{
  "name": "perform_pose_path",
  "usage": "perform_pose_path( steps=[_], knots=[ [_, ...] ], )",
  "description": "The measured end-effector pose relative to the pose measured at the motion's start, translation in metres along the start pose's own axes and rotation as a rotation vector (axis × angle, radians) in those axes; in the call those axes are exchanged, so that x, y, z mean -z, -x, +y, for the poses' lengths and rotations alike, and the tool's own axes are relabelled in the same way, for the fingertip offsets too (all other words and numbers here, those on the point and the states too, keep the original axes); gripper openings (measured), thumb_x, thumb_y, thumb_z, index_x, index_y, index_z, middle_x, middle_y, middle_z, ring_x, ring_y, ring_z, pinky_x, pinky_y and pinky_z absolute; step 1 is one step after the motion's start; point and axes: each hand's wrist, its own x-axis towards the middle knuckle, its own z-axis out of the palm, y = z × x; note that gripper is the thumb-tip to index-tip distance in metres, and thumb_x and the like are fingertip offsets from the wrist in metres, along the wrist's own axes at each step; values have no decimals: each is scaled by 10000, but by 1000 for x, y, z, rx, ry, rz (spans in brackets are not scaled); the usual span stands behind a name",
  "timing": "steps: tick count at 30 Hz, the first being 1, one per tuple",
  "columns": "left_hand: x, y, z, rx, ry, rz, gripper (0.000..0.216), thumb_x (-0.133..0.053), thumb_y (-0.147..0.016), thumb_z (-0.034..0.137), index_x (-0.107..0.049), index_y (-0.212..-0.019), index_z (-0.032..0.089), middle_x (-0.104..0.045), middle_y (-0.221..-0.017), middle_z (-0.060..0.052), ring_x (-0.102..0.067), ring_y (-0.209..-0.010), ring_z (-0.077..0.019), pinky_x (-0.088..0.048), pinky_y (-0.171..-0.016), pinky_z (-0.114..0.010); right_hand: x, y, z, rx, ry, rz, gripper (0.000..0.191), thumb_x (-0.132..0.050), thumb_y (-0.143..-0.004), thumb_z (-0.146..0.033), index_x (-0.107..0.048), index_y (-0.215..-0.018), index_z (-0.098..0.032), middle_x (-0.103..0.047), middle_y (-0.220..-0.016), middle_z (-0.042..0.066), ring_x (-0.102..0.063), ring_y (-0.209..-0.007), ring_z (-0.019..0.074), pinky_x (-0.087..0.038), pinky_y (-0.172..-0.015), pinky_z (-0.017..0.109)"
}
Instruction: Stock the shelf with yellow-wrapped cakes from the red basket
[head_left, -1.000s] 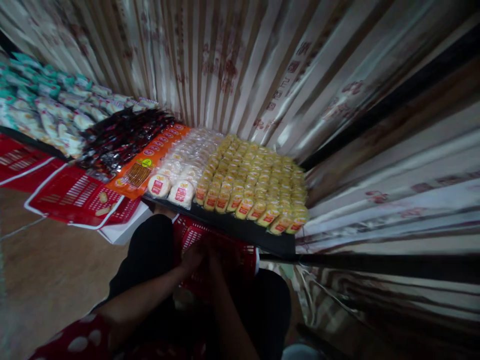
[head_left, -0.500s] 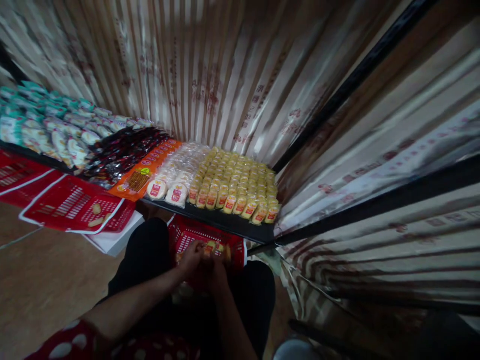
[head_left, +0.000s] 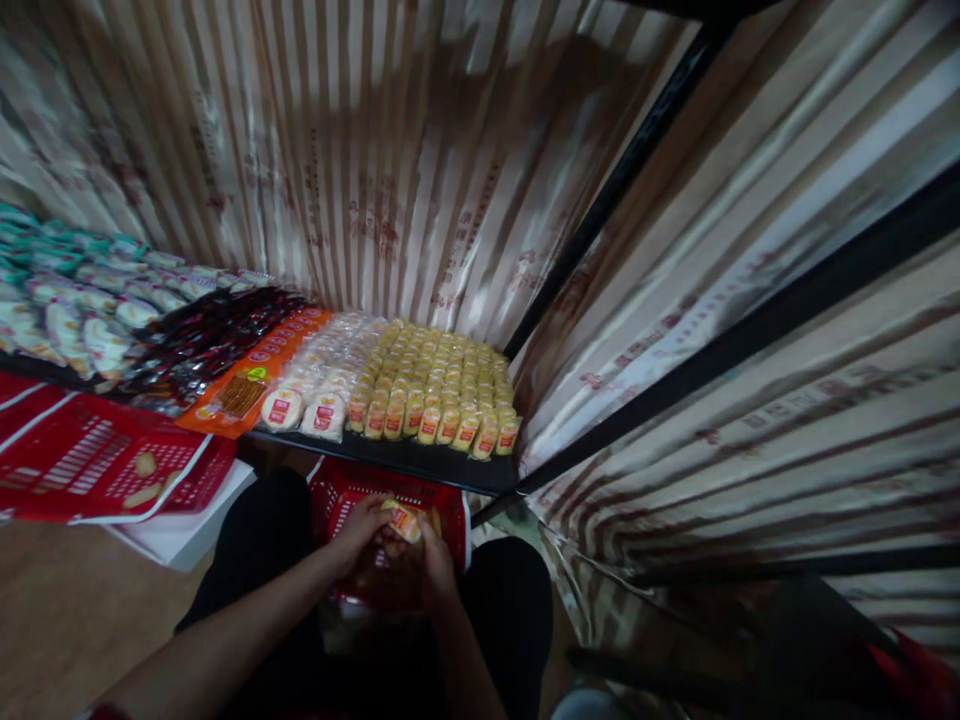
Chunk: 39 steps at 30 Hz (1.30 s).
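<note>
Above a red basket (head_left: pixel 330 490) between the knees, my left hand (head_left: pixel 361 528) and my right hand (head_left: pixel 436 556) hold one small yellow wrapped snack cake (head_left: pixel 403 522) with a red-orange label. Fingers of both hands are closed on its opposite ends. Inside the basket, below the hands, lie several more pieces, dim and partly hidden. Just beyond stands a shelf with rows of matching yellow wrapped cakes (head_left: pixel 431 390).
Left of the yellow rows on the black shelf (head_left: pixel 420 462) are white round packs (head_left: pixel 324 412), an orange packet (head_left: pixel 244 385), dark packets (head_left: pixel 202 345) and green-white packets (head_left: pixel 112 300). Another red basket (head_left: pixel 82 450) and a white box (head_left: pixel 180 520) stand lower left. Black poles (head_left: pixel 622 190) cross striped curtains (head_left: pixel 420 180).
The view has shifted, so the shelf sits further left and lower. The yellow cake is now raised between both hands, its label side turned up and more visible.
</note>
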Motion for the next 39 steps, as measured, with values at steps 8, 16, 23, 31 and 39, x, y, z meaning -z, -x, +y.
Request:
perform_pose_path(
  steps=[8,16,23,31,39],
  knots=[
    [-6,7,2,-111,135,-22,411,-740,-551,313,-511,-864,176,-583,-674,35,-566,-560,-102,-401,-491,-188,-3,9,-19,149,78,39,491,-741,-555,-523,-582,-879,-189,-559,-534,-59,-506,-442,96,-383,-431,203],
    [-13,11,12,-121,53,-99,390,-719,-580,373,-512,-846,177,-598,-650,21,-590,-584,-131,-410,-493,-203,-1,-5,-25,243,65,14,470,-752,-573,-419,-556,-938,-195,-672,-842,27,-638,-738,165,-485,-617,246],
    [-15,7,22,-251,-224,-76,287,-629,-658,324,-567,-886,160,-617,-809,-32,-596,-732,-165,-456,-617,-254,-2,-8,-31,316,96,-14,459,-714,-602,-372,-559,-994,-190,-686,-904,56,-650,-834,193,-498,-763,306],
    [-25,-13,59,-541,-581,-150,547,-583,-686,222,-481,-1219,158,-550,-941,-24,-487,-598,-90,-429,-597,-231,7,-9,-60,463,272,-63,409,-673,-645,-356,-631,-1024,-206,-695,-920,50,-648,-839,195,-504,-796,330],
    [-63,-8,97,-592,-557,-87,267,-559,-697,187,-535,-962,203,-534,-759,48,-486,-580,-88,-399,-577,-199,30,-32,-66,714,512,202,486,-474,-800,-408,-539,-1207,-152,-532,-1266,133,-512,-1147,219,-388,-991,381]
  ],
)
